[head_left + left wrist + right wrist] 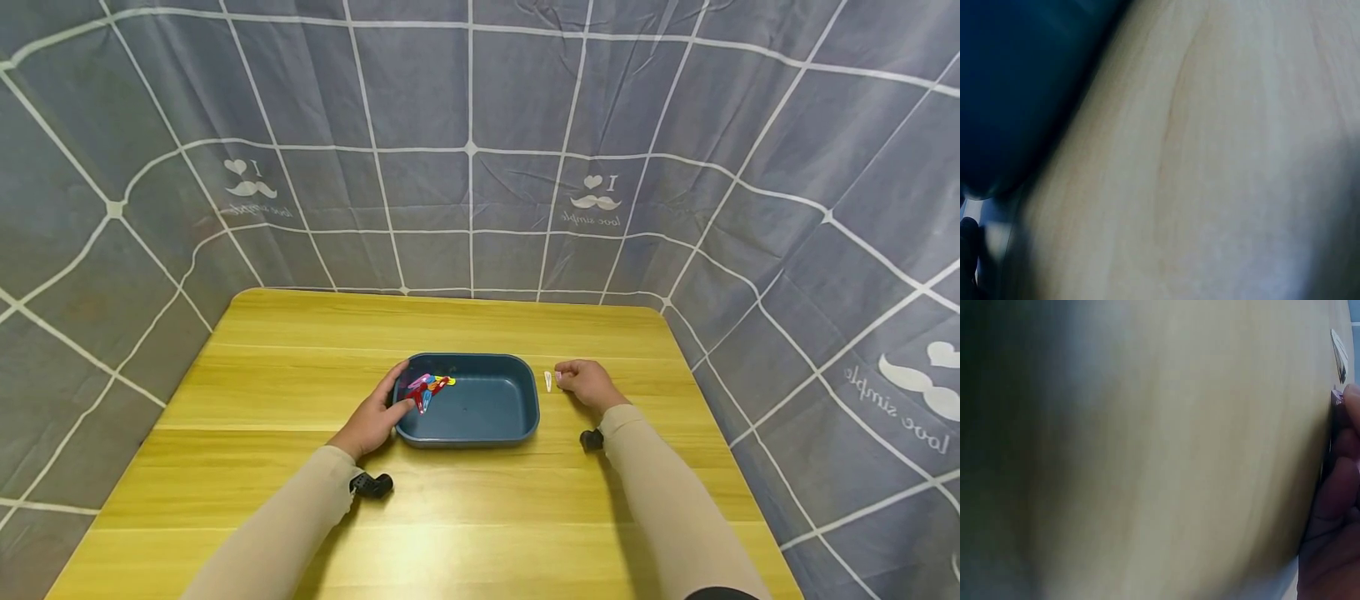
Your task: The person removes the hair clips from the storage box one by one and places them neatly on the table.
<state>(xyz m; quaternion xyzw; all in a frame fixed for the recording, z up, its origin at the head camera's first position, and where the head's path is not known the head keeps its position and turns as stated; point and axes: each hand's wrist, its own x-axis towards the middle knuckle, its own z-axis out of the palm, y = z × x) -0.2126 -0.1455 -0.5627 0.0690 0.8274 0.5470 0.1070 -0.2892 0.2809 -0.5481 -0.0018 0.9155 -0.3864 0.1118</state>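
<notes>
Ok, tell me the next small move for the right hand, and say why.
Probably pinch the white clip and carry it left over the tray's rim. It lies alone on the table just off the right hand, while the coloured clips already sit in the tray, which the left hand steadies.

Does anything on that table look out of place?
One white hair clip lies on the table beside the blue tray, near the right hand, while the colourful clips sit piled inside it.
</notes>
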